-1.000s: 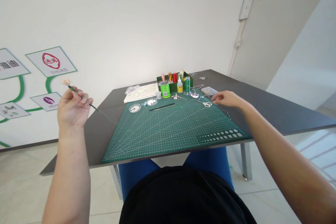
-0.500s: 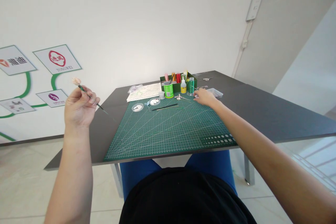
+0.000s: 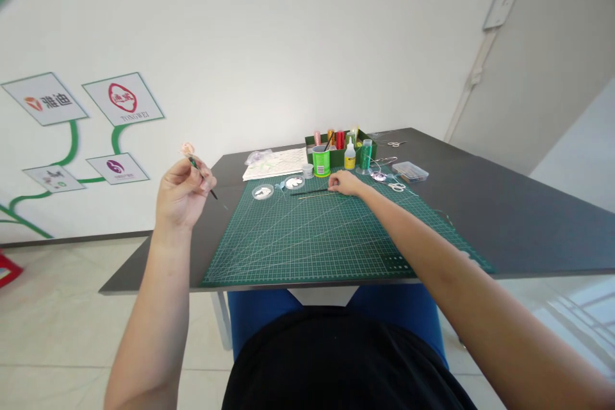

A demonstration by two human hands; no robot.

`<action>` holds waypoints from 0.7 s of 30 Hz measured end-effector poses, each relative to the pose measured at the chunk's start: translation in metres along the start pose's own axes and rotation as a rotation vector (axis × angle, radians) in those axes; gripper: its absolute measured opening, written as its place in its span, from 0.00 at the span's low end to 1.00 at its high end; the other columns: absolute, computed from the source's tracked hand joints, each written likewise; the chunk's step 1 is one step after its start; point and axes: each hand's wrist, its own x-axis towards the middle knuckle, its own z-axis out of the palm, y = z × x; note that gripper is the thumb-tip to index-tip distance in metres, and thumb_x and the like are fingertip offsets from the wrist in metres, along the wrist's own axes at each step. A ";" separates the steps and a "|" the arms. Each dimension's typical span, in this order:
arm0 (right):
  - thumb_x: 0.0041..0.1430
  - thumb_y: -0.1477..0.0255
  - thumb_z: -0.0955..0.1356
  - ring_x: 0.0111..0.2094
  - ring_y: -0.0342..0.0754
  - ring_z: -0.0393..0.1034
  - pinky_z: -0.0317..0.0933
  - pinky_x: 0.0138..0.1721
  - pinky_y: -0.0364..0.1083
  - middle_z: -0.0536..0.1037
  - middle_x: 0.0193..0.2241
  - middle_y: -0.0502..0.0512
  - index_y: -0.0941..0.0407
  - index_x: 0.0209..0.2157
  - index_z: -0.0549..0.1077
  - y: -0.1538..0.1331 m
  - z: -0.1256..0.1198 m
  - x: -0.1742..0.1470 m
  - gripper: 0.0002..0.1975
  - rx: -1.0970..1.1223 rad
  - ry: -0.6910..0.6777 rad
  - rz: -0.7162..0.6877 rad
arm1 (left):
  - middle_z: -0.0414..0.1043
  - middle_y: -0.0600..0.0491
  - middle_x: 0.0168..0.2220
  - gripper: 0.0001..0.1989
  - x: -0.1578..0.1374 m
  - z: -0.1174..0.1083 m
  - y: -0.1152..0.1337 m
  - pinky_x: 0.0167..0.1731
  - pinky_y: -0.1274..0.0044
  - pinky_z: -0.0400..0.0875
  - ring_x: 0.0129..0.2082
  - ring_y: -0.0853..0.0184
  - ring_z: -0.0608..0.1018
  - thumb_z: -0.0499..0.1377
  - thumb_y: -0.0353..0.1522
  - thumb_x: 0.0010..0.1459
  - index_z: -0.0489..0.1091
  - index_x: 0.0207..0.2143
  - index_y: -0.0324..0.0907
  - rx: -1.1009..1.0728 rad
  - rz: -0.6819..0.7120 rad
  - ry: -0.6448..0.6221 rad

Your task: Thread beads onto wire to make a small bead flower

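On the left, my left hand point(image 3: 181, 195) is raised above the table's edge, fingers pinched round the dark green stem of a small pale pink flower point(image 3: 187, 148). A thin end of that stem sticks out below the fingers. My right hand point(image 3: 346, 183) is down at the far part of the green cutting mat point(image 3: 298, 237). Its fingertips are closed together at the right end of a thin black stick point(image 3: 307, 192); whatever lies between them is hidden. Beside the black stick is a thinner gold-coloured stick point(image 3: 312, 197).
Behind the right hand stand a green can point(image 3: 321, 163), a glue bottle point(image 3: 350, 157), a green thread spool point(image 3: 366, 155) and a box point(image 3: 373, 144) of spools. Scissors point(image 3: 396, 187) and a clear case point(image 3: 410, 172) lie to the right; shallow dishes point(image 3: 262, 192) and a white board point(image 3: 276, 163) to the left.
My right hand has moved left, from beside the thread spool to the black stick. The flower in my left hand has shifted right in view, and the camera has turned slightly.
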 end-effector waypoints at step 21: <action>0.61 0.76 0.66 0.55 0.62 0.72 0.64 0.52 0.52 0.79 0.52 0.70 0.61 0.48 0.81 -0.167 0.034 0.070 0.17 -0.019 -0.105 0.008 | 0.72 0.56 0.26 0.06 -0.011 -0.023 0.013 0.21 0.81 0.62 0.19 0.77 0.68 0.71 0.31 0.52 0.76 0.28 0.41 0.010 0.066 -0.095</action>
